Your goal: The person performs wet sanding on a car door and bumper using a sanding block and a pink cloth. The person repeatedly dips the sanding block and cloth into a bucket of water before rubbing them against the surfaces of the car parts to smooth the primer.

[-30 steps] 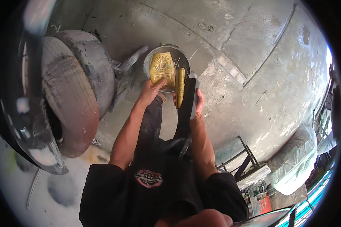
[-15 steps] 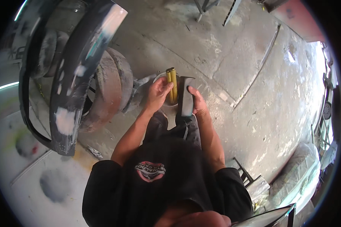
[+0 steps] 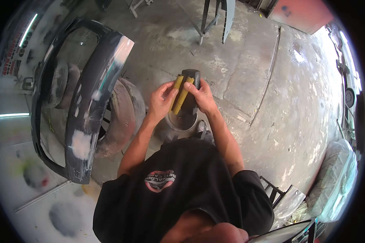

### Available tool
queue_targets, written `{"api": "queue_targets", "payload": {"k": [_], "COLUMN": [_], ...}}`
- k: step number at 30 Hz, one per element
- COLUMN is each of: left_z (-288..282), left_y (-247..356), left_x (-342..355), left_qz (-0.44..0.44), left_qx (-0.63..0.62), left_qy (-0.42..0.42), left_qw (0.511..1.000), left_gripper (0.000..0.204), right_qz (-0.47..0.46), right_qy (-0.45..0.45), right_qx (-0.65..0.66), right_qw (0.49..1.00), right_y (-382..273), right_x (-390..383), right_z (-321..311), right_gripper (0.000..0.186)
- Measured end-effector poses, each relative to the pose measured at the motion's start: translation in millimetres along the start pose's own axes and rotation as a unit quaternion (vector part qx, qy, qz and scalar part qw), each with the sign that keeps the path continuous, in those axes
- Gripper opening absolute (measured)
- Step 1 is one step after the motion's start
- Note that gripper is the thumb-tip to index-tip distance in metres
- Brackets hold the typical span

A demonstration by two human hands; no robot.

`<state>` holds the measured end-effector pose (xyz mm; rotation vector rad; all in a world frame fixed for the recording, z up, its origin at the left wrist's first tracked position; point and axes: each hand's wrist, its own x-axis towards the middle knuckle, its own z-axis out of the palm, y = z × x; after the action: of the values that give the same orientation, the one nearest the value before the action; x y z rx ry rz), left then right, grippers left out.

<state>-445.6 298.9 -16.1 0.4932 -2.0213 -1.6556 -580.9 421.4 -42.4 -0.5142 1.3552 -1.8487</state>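
Note:
Two yellow rolls, apparently rolled abrasive sheets (image 3: pixel 177 83), lie side by side against a long dark sanding block (image 3: pixel 192 73). My left hand (image 3: pixel 160 104) has its fingers on the left roll. My right hand (image 3: pixel 203 99) grips the block from the right, its thumb pressed over the right roll. Directly below them is a grey bucket (image 3: pixel 182 128), partly hidden by the block and my hands, with my shoes (image 3: pixel 202 126) beside it.
At left, a dark bumper with sanded patches (image 3: pixel 81 143) stands by old tyres (image 3: pixel 125 101). A metal stand (image 3: pixel 207 20) and red panel (image 3: pixel 298 16) are at the top. A wrapped bundle (image 3: pixel 328 178) lies lower right, near a metal frame (image 3: pixel 271 190).
The flat yellow sheet seen earlier is now rolled up. Both rolls have moved onto the block, and my right thumb now lies over one. The view takes in more floor ahead.

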Motion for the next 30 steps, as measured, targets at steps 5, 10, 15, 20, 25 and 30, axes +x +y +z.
{"api": "queue_targets", "payload": {"k": [5,10,15,20,25,30], "left_z": [-13.9,-22.5,-40.7,-58.6,-52.2,-42.0], "left_y": [16.3,24.3,37.8,34.4,40.7,31.2], "left_x": [-1.1,-1.1,2.7,-1.4,-5.4,-11.8], "left_qz": [0.001,0.078,0.269,0.33,0.275,0.23], "left_qx": [-0.051,0.037,0.178,0.299,0.277,0.195], "left_qy": [-0.02,0.009,0.012,0.085,0.088,0.12], "left_qw": [0.999,0.996,0.946,0.891,0.916,0.946], "left_gripper": [0.027,0.024,0.03,0.033,0.033,0.034], "right_qz": [0.042,0.039,-0.003,-0.027,-0.096,-0.155], "right_qy": [-0.045,-0.082,-0.09,-0.052,-0.019,0.006], "right_qx": [0.224,0.312,0.259,0.176,0.05,-0.134], "right_qw": [0.973,0.946,0.962,0.983,0.994,0.979], "right_y": [10.8,21.0,11.9,-4.3,-25.3,-60.7], "right_x": [-8.2,-7.6,-0.4,-3.0,-5.0,-13.2], "right_z": [9.4,23.6,38.4,54.7,74.0,93.3], "right_gripper": [0.053,0.058,0.055,0.051,0.048,0.048]}}
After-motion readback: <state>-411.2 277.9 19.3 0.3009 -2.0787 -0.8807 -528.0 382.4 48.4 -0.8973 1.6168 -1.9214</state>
